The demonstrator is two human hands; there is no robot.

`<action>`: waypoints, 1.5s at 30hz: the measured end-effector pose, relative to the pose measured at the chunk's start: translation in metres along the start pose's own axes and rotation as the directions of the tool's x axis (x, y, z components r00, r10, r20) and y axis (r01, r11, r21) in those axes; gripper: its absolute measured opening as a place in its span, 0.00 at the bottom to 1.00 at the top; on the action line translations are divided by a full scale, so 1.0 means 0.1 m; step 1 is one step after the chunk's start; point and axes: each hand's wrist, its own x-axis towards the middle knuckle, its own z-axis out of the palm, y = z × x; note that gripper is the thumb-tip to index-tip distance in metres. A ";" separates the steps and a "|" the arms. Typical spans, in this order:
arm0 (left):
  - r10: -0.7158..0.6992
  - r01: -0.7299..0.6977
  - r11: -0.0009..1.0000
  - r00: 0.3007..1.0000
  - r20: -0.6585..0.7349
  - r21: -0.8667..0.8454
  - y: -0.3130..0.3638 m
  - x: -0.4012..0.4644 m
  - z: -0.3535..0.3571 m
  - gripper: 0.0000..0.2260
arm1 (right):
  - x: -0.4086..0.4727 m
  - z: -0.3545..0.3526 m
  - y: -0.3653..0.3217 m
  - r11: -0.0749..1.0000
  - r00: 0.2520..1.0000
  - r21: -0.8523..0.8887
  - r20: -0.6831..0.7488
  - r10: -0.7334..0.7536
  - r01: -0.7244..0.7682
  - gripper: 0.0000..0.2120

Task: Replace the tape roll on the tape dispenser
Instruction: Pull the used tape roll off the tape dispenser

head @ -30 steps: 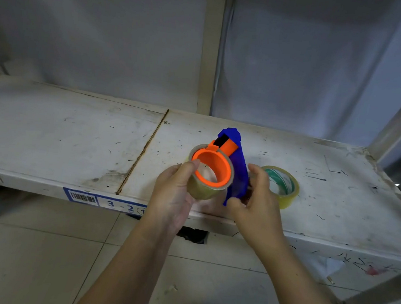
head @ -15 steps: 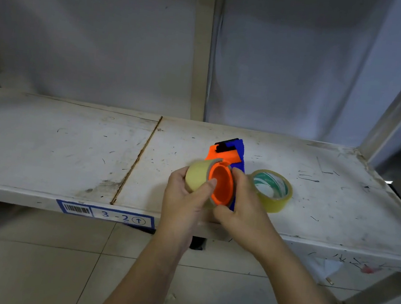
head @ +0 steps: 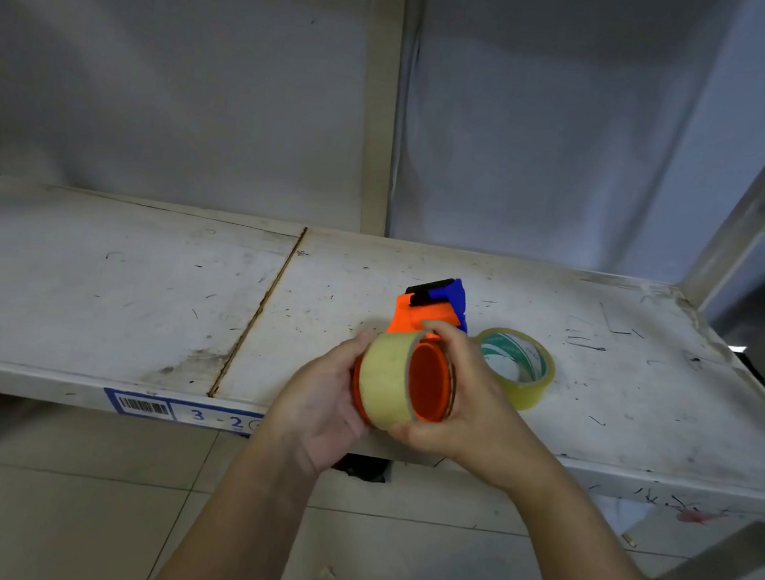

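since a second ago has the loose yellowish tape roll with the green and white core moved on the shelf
No. The loose yellowish tape roll lies in the same spot on the scuffed white shelf, right of the board seam; only the camera shifted.

Both forearms come up from the bottom edge and converge at center, bare, no sleeves visible. Left hand (head: pixel 325 397): palm turned up and inward, fingers cupped around the far-left side of what it holds, thumb lying along the top-left edge. Right hand (head: pixel 468 395): back of hand facing the camera, wrist bent inward, index finger curled over the top, thumb pressed underneath at the lower front edge. Both hands closed in a grip on the same held item, fingertips nearly meeting across it. Wrists level, elbows out of frame.
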 end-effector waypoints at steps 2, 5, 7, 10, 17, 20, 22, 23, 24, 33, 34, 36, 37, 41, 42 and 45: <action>-0.035 0.036 0.999 0.999 0.017 -0.009 0.02 0.01 -0.03 0.16 | 0.00 -0.03 -0.01 1.000 0.999 -0.001 0.047 -0.015 0.015 0.45; -0.037 0.037 0.999 0.999 0.020 -0.038 0.01 0.04 -0.05 0.14 | 0.00 -0.06 -0.03 1.000 0.997 -0.017 0.078 -0.010 0.012 0.44; -0.012 0.012 1.000 1.000 0.018 0.002 -0.01 0.03 -0.02 0.14 | 0.00 -0.03 -0.04 0.999 0.999 -0.042 0.037 0.036 -0.035 0.44; 0.030 -0.030 0.999 1.000 0.006 0.046 -0.03 0.00 0.01 0.15 | 0.02 -0.01 -0.07 0.990 0.994 -0.126 -0.096 0.056 -0.068 0.47; 0.168 -0.137 0.950 0.982 -0.089 0.279 -0.03 0.03 0.05 0.13 | -0.02 -0.07 -0.11 0.996 0.992 -0.090 -0.125 -0.014 0.003 0.43; 0.164 -0.116 0.940 0.979 -0.125 0.321 -0.02 0.03 0.04 0.13 | -0.04 -0.07 -0.13 0.981 0.995 -0.187 -0.074 -0.065 0.050 0.43; 0.127 -0.068 0.946 0.978 -0.167 0.318 0.01 0.03 0.01 0.13 | -0.05 -0.08 -0.16 0.955 0.993 -0.276 -0.013 -0.115 0.107 0.44; 0.105 -0.041 0.948 0.977 -0.187 0.317 0.01 0.03 0.00 0.14 | -0.06 -0.09 -0.18 0.947 0.991 -0.295 0.005 -0.133 0.128 0.45; 0.087 -0.017 0.947 0.974 -0.207 0.320 0.02 0.02 -0.01 0.14 | -0.07 -0.10 -0.19 0.946 0.990 -0.293 0.013 -0.141 0.138 0.45; -0.006 0.100 0.962 0.937 -0.348 0.252 0.05 0.03 -0.06 0.09 | -0.07 -0.05 -0.26 0.930 0.980 -0.308 0.060 -0.191 0.201 0.43; -0.019 0.111 0.965 0.934 -0.358 0.238 0.04 0.05 -0.06 0.10 | -0.07 -0.05 -0.26 0.928 0.979 -0.314 0.066 -0.192 0.203 0.43; -0.041 0.134 0.966 0.925 -0.379 0.223 0.04 0.05 -0.06 0.10 | -0.07 -0.06 -0.27 0.928 0.979 -0.313 0.083 -0.186 0.203 0.42; -0.046 0.140 0.966 0.922 -0.385 0.219 0.04 0.06 -0.05 0.10 | -0.07 -0.06 -0.28 0.932 0.980 -0.304 0.096 -0.175 0.196 0.42; 0.045 0.066 0.964 0.914 -0.404 0.257 0.00 0.07 0.03 0.12 | -0.06 -0.10 -0.32 0.949 0.983 -0.283 0.157 -0.100 0.141 0.39; 0.093 0.027 0.960 0.908 -0.408 0.279 -0.03 0.09 0.05 0.14 | -0.05 -0.11 -0.32 0.944 0.987 -0.306 0.133 -0.085 0.123 0.39; 0.183 -0.053 0.952 0.888 -0.423 0.301 -0.09 0.08 0.11 0.16 | -0.03 -0.08 -0.33 0.922 1.000 -0.387 -0.001 -0.003 0.002 0.44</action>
